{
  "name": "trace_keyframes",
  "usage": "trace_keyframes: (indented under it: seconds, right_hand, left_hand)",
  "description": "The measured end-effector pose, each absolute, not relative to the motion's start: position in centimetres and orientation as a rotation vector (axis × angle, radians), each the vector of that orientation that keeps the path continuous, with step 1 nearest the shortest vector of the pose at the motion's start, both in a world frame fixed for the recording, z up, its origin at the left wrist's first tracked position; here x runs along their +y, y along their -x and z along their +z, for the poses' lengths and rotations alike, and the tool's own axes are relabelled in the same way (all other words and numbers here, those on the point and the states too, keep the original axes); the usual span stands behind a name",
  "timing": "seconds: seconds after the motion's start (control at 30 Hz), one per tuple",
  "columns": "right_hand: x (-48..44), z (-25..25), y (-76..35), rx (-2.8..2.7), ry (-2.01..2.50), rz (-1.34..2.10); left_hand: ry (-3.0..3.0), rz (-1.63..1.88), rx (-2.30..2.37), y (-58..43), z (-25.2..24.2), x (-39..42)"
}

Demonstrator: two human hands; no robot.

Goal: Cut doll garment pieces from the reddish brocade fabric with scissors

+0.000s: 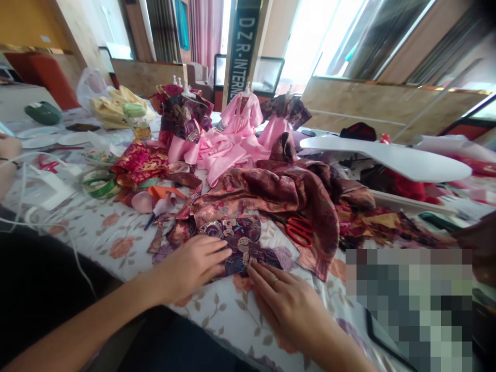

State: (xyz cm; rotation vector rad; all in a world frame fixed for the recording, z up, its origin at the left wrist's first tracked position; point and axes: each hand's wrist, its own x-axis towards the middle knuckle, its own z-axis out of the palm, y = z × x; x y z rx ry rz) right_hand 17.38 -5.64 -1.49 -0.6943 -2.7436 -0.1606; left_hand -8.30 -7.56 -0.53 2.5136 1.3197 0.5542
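Note:
A small piece of dark purple patterned brocade [242, 243] lies on the floral tablecloth [116, 232] near the front edge. My left hand [194, 266] rests flat on its left side, fingers stretched out. My right hand [289, 302], with a ring on one finger, lies flat at the cloth's lower right edge, fingertips touching it. Behind the piece sits a large heap of maroon brocade [287, 191], and red-handled scissors [298, 231] lie on it.
Small doll dresses on stands, one dark purple [182, 121] and one pink [242, 116], stand at the table's middle back. Ribbon rolls [101, 183] and red-gold fabric [141, 163] lie left. A white flat board [387, 155] juts in from the right. Another person's arm [8, 160] shows at far left.

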Motion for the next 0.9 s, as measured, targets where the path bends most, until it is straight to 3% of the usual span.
trace_keyframes:
  seconds: [0.2, 0.33, 0.6, 0.9]
  right_hand:
    - [-4.9, -0.3, -16.6, -2.786, 0.676, -0.119]
    - [-4.5, 0.2, -16.1, -2.842, 0.654, -0.112]
    - [-4.1, 0.3, -15.6, -2.932, 0.494, -0.343]
    - [-4.9, -0.3, -16.3, -2.856, 0.493, -0.432]
  left_hand:
    - [-1.842, 1.144, 1.337, 11.2, 1.0, -2.9]
    - [-1.712, 1.234, 1.254, 11.0, 1.9, -2.0]
    - [-2.463, 0.478, 1.135, 10.1, 0.2, -3.4]
    - [-2.464, 0.218, 1.148, 12.1, -0.5, -4.0]
